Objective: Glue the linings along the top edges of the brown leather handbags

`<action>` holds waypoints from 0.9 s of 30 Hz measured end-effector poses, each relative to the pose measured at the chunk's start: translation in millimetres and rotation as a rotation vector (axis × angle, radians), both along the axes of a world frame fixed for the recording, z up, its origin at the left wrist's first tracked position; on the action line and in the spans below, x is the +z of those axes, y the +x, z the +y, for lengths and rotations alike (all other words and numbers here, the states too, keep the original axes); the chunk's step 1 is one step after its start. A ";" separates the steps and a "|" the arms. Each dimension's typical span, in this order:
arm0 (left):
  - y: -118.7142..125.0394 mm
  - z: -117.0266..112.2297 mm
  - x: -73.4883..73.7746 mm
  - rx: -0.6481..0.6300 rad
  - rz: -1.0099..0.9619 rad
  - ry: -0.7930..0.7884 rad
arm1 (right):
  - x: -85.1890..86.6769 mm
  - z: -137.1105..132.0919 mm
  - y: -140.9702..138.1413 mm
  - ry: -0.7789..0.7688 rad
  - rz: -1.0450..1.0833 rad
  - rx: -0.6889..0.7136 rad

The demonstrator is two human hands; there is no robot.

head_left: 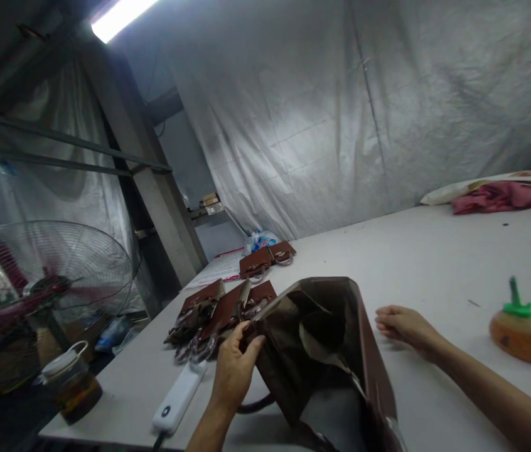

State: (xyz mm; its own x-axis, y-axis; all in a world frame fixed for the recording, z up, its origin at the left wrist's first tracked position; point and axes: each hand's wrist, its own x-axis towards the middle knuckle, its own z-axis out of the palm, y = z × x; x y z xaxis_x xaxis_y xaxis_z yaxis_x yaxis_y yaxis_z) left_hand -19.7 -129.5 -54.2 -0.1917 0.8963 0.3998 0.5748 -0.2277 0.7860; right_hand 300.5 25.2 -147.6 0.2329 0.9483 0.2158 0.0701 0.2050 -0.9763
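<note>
A dark brown handbag (336,351) lies on its side on the white table (435,251), its mouth gaping toward me. My left hand (235,367) grips the bag's left rim, thumb on top and fingers curled round the edge. My right hand (404,326) rests on the table just right of the bag, fingers loosely curled, nothing visible in it. Beyond the left hand lies a row of brown leather pieces with metal clasps (221,311).
More brown pieces (265,257) and a plastic bag sit farther back. A white power strip (178,398) and a lidded jar (71,383) lie at the near left edge. A brown bottle with green cap (524,336) lies right; folded fabric (505,194) far right; a fan (44,289) stands left.
</note>
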 end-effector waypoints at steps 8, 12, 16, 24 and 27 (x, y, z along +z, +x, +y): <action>10.4 9.1 4.7 0.052 0.177 0.070 | 121.8 -32.0 -24.8 0.384 -0.225 0.186; 11.9 13.5 9.0 0.055 0.149 0.060 | 167.0 -68.2 -66.3 0.667 -0.752 0.596; 10.5 15.8 7.0 -0.007 0.097 0.051 | 170.6 -72.9 -93.7 0.689 -1.112 0.671; 14.3 19.3 5.1 -0.095 -0.130 -0.050 | 166.8 -66.5 -112.4 0.733 -1.223 0.692; 18.4 17.5 10.0 -0.084 -0.112 -0.055 | 166.2 -65.8 -115.6 0.751 -1.274 0.677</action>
